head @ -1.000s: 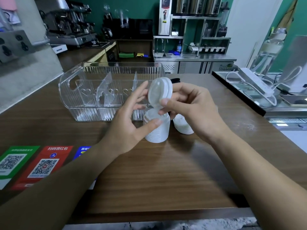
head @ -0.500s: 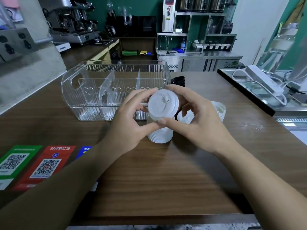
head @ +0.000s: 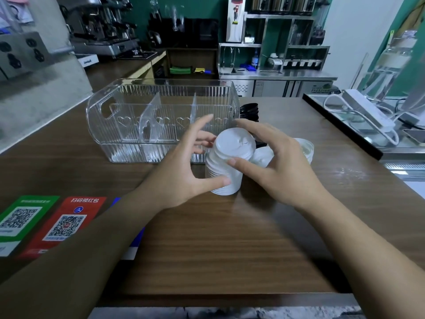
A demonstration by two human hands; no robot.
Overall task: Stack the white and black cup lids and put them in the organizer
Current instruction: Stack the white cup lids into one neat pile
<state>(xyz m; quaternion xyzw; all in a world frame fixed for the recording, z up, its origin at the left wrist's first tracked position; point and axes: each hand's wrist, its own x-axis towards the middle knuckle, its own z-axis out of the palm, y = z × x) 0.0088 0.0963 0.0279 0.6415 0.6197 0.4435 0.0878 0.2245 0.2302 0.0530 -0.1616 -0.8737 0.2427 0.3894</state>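
dark wood-grain counter (head: 230,245) in a cafe, green walls, espresso machine (head: 103,26) back left, steel shelving (head: 276,42) behind. red and green qr code stickers (head: 43,223) on the counter at left. white power strip (head: 365,107) on the steel ledge at right. clear ribbed organizer (head: 142,118) with dividers stands at counter middle, nothing visible in its compartments. stack of white cup lids (head: 226,168) stands upright on the counter just in front of the organizer's right end. more white lids (head: 303,149) lie just right of the stack. black lids (head: 249,111) stacked behind, beside the organizer's right wall. left hand (head: 184,176) half open, thumb touching the stack's lower side, fingers spread at its upper left. right hand (head: 276,162) also spread, thumb tip on the stack's front near the top lid, fingers arched over the top; cannot tell if they touch. neither hand curls tight round the stack.
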